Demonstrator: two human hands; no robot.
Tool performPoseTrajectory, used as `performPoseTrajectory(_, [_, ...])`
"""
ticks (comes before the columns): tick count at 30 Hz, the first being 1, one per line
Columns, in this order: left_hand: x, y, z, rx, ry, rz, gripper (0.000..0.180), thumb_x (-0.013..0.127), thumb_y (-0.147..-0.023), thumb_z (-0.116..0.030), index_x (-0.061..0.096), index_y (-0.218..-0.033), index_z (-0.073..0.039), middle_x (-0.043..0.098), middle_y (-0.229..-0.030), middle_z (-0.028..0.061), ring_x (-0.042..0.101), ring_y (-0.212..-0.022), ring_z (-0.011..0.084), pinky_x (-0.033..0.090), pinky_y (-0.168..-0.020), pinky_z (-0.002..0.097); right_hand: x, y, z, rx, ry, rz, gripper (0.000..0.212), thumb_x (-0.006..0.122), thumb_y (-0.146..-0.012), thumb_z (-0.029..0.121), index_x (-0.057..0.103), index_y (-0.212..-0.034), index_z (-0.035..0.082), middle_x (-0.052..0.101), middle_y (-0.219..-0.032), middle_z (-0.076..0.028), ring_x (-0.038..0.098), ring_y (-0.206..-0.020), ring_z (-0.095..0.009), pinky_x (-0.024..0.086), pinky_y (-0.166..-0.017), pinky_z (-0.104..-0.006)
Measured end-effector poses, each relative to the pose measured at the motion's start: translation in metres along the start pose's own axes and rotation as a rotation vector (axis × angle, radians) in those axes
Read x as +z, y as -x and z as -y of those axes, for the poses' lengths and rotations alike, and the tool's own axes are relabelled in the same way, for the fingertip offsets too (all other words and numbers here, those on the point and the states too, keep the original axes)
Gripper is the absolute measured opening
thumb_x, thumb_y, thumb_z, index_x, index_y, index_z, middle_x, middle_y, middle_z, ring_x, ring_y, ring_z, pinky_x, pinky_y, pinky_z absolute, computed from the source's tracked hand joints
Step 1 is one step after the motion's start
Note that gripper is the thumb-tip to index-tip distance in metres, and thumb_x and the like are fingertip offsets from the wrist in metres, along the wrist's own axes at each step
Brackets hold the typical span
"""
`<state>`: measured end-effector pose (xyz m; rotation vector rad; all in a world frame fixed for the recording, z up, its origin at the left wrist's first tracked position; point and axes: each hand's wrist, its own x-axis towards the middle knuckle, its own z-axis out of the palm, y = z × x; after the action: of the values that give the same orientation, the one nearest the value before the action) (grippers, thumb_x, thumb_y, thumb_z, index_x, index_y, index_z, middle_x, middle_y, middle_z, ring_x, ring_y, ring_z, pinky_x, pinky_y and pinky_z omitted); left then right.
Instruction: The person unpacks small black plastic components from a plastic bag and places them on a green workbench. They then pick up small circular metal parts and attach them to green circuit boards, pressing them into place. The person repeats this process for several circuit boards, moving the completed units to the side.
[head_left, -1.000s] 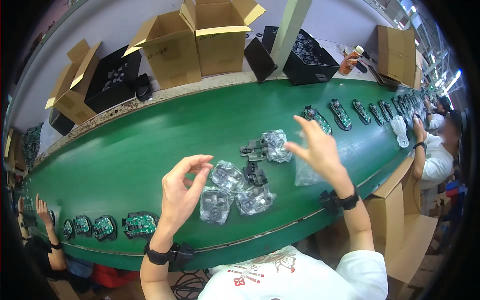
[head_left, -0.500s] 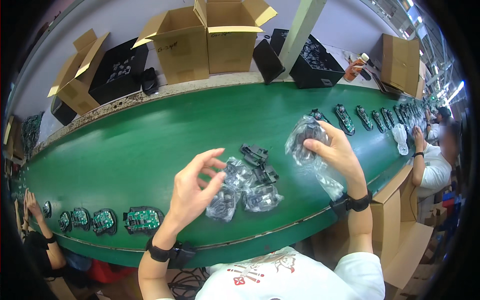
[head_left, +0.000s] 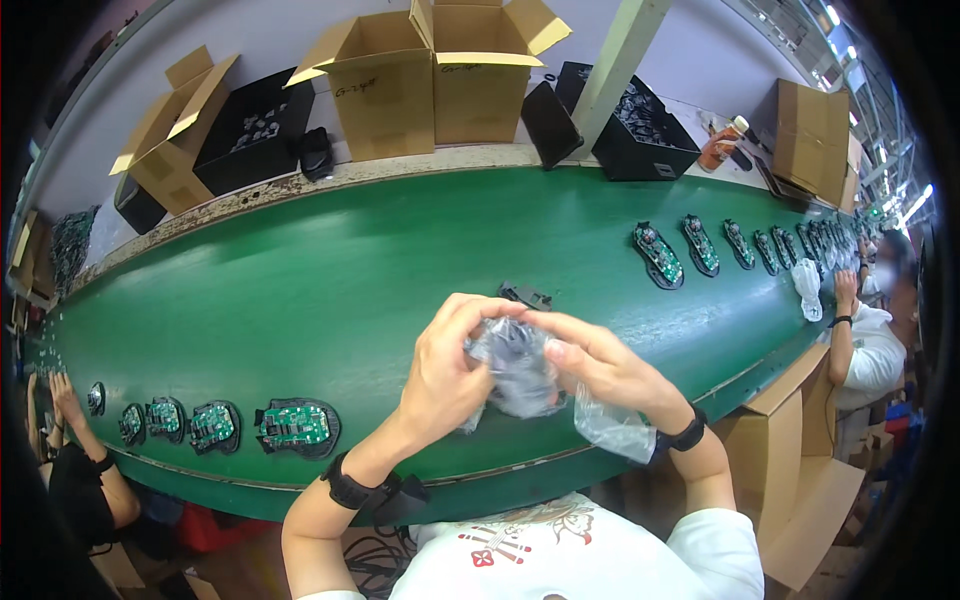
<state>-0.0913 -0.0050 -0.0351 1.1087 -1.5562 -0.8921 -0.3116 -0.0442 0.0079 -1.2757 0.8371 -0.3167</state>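
Observation:
In front of me, my left hand (head_left: pixel 445 370) and my right hand (head_left: pixel 615 375) close round a clear plastic bag (head_left: pixel 525 385) with dark parts inside. My fingertips nearly meet at its top, and both thumbs press on its near side. A loose tail of clear plastic hangs below my right palm, by the wrist. Just beyond my fingers lies a bare black plastic part (head_left: pixel 527 296) on the green belt (head_left: pixel 370 250). Other bagged parts are mostly hidden behind my hands and the bag.
Black housings with green circuit boards line the belt at left (head_left: pixel 298 427) and right (head_left: pixel 657 255). Cardboard boxes (head_left: pixel 385 105) and black bins (head_left: pixel 645 145) stand along the far ledge. An open carton (head_left: pixel 770 440) is at my right. Co-workers' hands rest at both ends.
My right hand has brought the bag left and nearer, to the middle. My left hand has moved right and closed on it. The bagged pile is now mostly covered. The view has shifted slightly.

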Motion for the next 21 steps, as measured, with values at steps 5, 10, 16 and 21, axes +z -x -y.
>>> performPoseTrajectory(5, [0.002,-0.002,-0.008,-0.148,0.008,-0.041,0.040,0.065,-0.083,0.006,0.066,-0.123,-0.002,0.064,-0.110,0.0091,0.064,-0.093,0.0163,0.054,-0.084,0.0302,0.017,0.015,0.004,-0.385,0.865,-0.235,0.089,0.079,-0.083,0.046,0.038,-0.152,0.008,0.064,-0.087,-0.011,0.067,-0.077,-0.028,0.053,-0.064,-0.0355])
performPoseTrajectory(10, [0.011,-0.006,-0.005,-0.044,-0.011,-0.050,0.045,0.066,-0.083,0.010,0.067,-0.125,-0.005,0.060,-0.101,0.0077,0.062,-0.076,0.0132,0.055,-0.069,0.0282,0.021,0.005,-0.011,-0.587,1.091,-0.506,0.061,0.081,-0.076,0.019,0.060,-0.133,0.013,0.060,-0.088,-0.008,0.067,-0.075,-0.024,0.055,-0.060,-0.0363])
performPoseTrajectory(16, [0.007,-0.004,-0.008,-0.183,0.151,-0.015,0.045,0.055,-0.091,0.015,0.059,-0.133,0.002,0.061,-0.118,0.0098,0.067,-0.089,0.0134,0.062,-0.072,0.0265,-0.009,0.004,-0.001,-0.546,0.626,-0.470,0.036,0.073,-0.082,0.004,0.069,-0.118,0.003,0.068,-0.098,-0.014,0.068,-0.090,-0.027,0.054,-0.079,-0.0347])
performPoseTrajectory(21, [0.015,-0.004,-0.004,-0.156,0.196,0.002,0.049,0.056,-0.093,0.013,0.053,-0.141,0.001,0.060,-0.111,0.0097,0.066,-0.088,0.0125,0.063,-0.074,0.0273,0.013,0.010,0.006,-0.513,0.683,-0.430,0.043,0.077,-0.084,0.013,0.066,-0.124,0.004,0.066,-0.100,-0.015,0.066,-0.091,-0.028,0.053,-0.079,-0.0354])
